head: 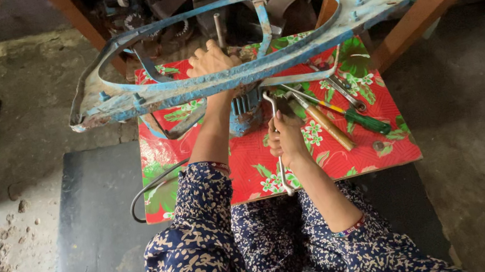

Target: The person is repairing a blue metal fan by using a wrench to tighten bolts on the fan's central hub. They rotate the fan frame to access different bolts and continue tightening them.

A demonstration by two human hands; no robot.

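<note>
The right hand's grip (pixel 286 138) is clenching a bent metal wrench (pixel 279 149) at 6 o'clock on the floral tabletop (pixel 392 153); the left hand (pixel 211 62) is steadying the blue metal frame (pixel 232 78), probably heavy and rigid, best held by its rail.

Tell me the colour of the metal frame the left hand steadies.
Chipped light blue frame, rust showing; head view.

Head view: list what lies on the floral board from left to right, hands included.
Black cable → left hand → right hand → wooden-handled tool → green-handled screwdriver.
</note>
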